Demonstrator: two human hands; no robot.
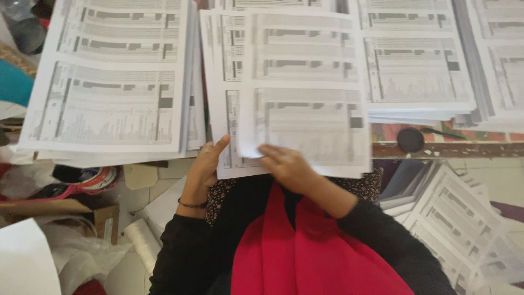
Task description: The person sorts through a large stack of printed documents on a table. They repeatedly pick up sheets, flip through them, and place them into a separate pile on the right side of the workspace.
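Cluttered home workroom — stacked printed sheets (tiled floor below).
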